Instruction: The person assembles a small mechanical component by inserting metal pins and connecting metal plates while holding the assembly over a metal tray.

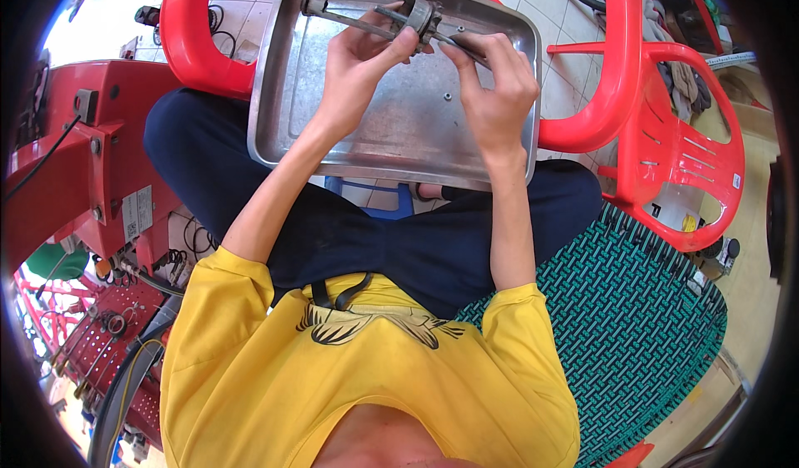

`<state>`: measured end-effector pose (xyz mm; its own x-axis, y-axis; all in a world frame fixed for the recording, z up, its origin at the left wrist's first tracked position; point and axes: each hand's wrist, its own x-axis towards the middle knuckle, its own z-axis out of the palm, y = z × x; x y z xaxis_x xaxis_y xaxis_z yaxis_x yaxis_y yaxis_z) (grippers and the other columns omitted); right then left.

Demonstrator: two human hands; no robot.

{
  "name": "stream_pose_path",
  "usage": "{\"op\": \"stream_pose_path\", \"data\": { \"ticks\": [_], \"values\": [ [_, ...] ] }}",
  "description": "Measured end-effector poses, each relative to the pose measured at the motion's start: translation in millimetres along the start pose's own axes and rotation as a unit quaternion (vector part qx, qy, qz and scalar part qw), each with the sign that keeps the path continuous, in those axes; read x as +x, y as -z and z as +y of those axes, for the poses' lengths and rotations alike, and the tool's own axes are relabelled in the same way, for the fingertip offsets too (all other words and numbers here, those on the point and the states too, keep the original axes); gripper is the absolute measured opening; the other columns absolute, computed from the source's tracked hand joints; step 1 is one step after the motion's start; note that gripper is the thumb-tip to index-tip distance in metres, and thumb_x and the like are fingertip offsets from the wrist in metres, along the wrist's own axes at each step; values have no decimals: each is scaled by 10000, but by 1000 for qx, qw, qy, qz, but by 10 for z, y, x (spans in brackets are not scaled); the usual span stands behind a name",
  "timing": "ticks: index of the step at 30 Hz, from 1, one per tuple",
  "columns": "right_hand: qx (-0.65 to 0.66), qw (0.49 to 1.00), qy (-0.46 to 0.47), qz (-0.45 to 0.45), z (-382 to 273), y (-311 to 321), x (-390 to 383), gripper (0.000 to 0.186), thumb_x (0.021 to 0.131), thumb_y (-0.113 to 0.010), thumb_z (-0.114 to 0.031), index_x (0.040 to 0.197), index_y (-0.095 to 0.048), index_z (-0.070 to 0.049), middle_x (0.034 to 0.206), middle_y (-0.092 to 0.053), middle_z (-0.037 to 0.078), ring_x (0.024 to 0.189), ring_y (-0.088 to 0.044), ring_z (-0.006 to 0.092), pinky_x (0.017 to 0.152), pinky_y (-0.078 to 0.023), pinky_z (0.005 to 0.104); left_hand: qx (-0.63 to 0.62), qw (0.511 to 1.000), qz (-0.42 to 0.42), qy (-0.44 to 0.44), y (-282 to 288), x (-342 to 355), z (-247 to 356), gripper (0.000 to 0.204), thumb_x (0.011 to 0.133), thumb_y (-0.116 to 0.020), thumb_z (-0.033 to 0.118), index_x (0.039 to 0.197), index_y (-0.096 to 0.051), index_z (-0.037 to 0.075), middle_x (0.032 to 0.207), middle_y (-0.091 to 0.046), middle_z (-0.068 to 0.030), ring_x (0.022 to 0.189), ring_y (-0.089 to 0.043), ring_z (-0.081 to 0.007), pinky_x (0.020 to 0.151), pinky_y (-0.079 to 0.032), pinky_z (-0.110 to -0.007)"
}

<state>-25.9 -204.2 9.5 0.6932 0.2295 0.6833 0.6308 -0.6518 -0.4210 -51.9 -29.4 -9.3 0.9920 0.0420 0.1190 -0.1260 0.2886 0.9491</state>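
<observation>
Metal part [391, 10]: cage of rods and rings, held over steel tray [283, 127] on the lap. Likely rigid, weighty, greasy. Left hand [358, 69] closed on its ring; right hand [495, 85] pinches a thin rod [466, 45].

The metal tray [333, 127] rests on the person's lap, and a metal frame part [366, 6] lies in its far end, with a small nut [447, 96] in its middle. Left of the tray stands a machine [91, 160]; right of it stands a plastic chair [682, 152], and a woven seat [641, 318] lies nearer than the tray, to its right.
</observation>
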Motion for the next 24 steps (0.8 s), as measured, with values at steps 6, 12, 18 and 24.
{"op": "stream_pose_path", "data": {
  "ticks": [6,12,18,24],
  "values": [
    [-14,998,-33,-43,94,-22,-81,156,820,-815,-193,874,-706,-96,751,-700,31,636,-653,235,675,-462,328,-10,1000,-1,15,-23,-19,-5,436,989,-674,223,1320,-577,-46,1089,-713,-110,970,-683,-180,839,-515,-315],
    [14,1000,-20,-5,-9,-14,-21,163,802,-829,-192,878,-715,-103,718,-706,26,669,-689,192,691,-461,327,-23,999,14,18,19,-22,-35,465,942,-754,209,1306,-590,-29,1115,-722,-106,1006,-708,-178,904,-559,-316],
    [11,999,-14,-47,23,8,-40,60,868,-761,-144,879,-721,-101,705,-709,23,663,-684,200,694,-464,324,-1,1000,-7,20,-13,-31,-25,413,1001,-653,217,1299,-589,-61,1168,-697,-132,961,-677,-184,803,-492,-313],
    [21,993,-70,-97,-10,15,-46,91,888,-751,-153,940,-705,-95,705,-717,47,644,-682,203,745,-462,328,-7,1000,10,23,-19,-30,-52,459,977,-692,207,1334,-574,-57,1163,-696,-125,991,-676,-175,835,-517,-313]
  ]
}}
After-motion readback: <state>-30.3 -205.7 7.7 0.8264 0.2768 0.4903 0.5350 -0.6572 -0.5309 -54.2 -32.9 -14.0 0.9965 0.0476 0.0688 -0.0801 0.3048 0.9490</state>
